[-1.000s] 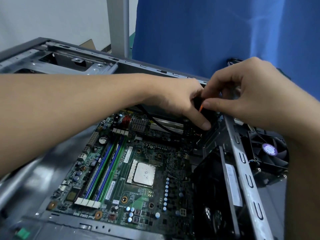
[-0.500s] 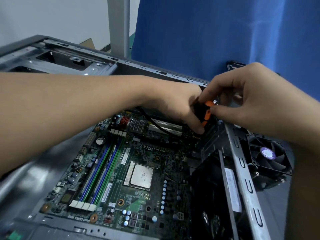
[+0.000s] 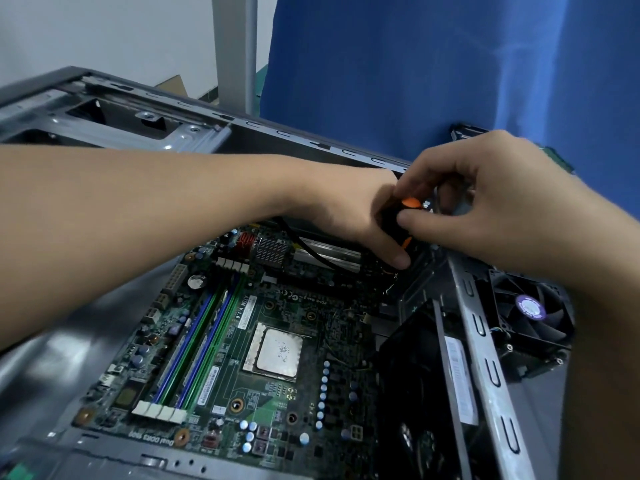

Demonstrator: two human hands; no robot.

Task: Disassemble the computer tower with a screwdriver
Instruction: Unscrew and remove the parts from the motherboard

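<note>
The grey computer tower (image 3: 145, 131) lies open on its side, its green motherboard (image 3: 239, 344) facing up with a bare CPU (image 3: 278, 351) in the middle. A black and orange screwdriver (image 3: 401, 220) stands near the case's back right corner, its tip hidden. My left hand (image 3: 353, 216) reaches across the case and wraps the lower handle. My right hand (image 3: 485, 199) pinches the handle's top between thumb and fingers.
Blue and green memory slots (image 3: 197, 351) run along the board's left. A black fan (image 3: 530, 327) lies outside the case's right rail (image 3: 485, 358). A blue cloth (image 3: 433, 71) hangs behind, beside a grey post (image 3: 235, 46).
The screwdriver's orange cap has come into view between my fingers. My right hand's fingers have shifted around the handle top, and both hands stay at the same corner.
</note>
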